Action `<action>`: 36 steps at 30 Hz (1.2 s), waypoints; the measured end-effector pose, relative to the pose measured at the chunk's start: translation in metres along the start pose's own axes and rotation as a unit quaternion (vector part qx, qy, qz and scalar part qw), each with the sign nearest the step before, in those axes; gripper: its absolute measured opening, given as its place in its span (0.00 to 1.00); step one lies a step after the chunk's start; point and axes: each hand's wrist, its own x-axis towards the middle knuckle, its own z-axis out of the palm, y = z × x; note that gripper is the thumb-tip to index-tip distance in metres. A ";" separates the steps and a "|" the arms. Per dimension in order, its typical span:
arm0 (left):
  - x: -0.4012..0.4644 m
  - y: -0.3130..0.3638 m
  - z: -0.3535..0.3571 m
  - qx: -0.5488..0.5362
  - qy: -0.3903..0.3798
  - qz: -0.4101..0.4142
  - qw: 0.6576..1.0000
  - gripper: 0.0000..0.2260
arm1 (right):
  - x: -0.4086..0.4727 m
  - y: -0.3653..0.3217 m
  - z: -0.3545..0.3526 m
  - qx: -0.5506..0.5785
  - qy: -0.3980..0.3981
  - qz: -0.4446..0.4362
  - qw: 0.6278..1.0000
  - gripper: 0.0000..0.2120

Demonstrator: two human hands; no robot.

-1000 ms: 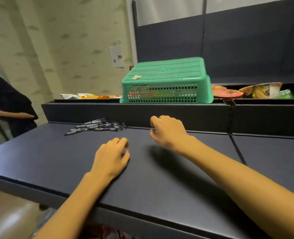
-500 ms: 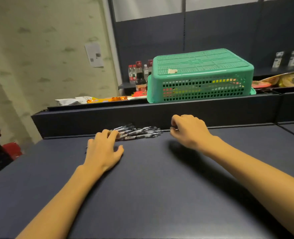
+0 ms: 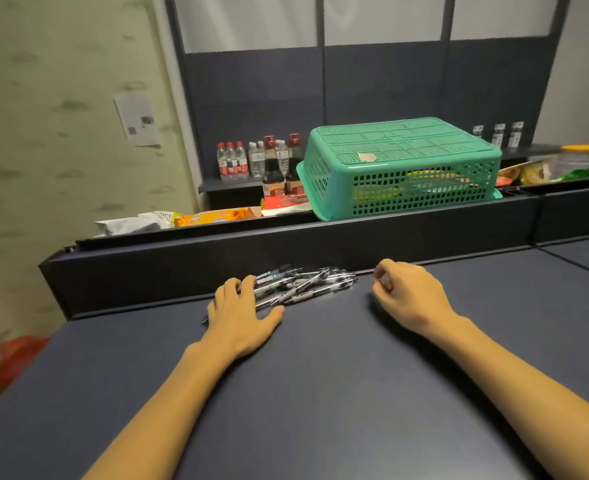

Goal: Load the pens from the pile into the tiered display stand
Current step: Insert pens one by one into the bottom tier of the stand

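A pile of black and silver pens (image 3: pixel 307 284) lies on the dark counter (image 3: pixel 320 393), against the raised back ledge. My left hand (image 3: pixel 243 315) rests flat on the left end of the pile, fingers spread over some pens, gripping none. My right hand (image 3: pixel 407 294) hovers just right of the pile with its fingers curled loosely; I see nothing in it. No tiered display stand is in view.
An upturned green plastic basket (image 3: pixel 402 166) sits on the ledge behind the pens. Drink bottles (image 3: pixel 258 161) stand on a shelf at the back left, and snack packets (image 3: pixel 189 218) lie along the ledge. The counter's left edge drops off near a red bag (image 3: pixel 6 362).
My view has swung left and closer to the pile. My left hand has slid forward onto the pens. My right hand stays curled beside them.
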 end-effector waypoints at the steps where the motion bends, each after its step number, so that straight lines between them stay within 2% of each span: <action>1: 0.003 0.002 0.001 0.004 -0.001 0.006 1.000 0.33 | -0.001 0.003 0.000 -0.001 0.002 0.010 1.000 0.07; 5: 0.015 0.009 0.004 -0.009 -0.018 0.022 1.000 0.36 | -0.001 0.010 -0.001 0.001 0.017 0.041 0.999 0.07; 9: 0.023 0.017 0.006 -0.017 -0.032 0.019 0.999 0.42 | 0.000 0.009 0.002 -0.008 0.002 0.034 0.999 0.07; 13: 0.029 0.023 0.010 0.020 -0.032 0.019 0.999 0.43 | 0.002 0.011 0.003 0.008 -0.005 0.023 1.000 0.07; 19: 0.023 0.027 0.005 0.132 -0.011 0.027 0.991 0.42 | 0.001 0.013 -0.001 0.048 -0.005 0.028 0.998 0.06; 26: 0.019 0.030 -0.006 0.221 -0.038 0.036 0.974 0.43 | 0.004 0.016 -0.004 0.079 0.000 0.013 0.997 0.05; 33: 0.013 0.022 -0.008 0.140 -0.061 0.034 0.988 0.46 | 0.000 0.015 -0.005 0.084 -0.031 0.005 0.996 0.06; 36: 0.012 0.013 -0.014 0.151 -0.083 -0.026 0.985 0.45 | 0.004 0.014 -0.004 0.083 -0.034 0.003 0.996 0.06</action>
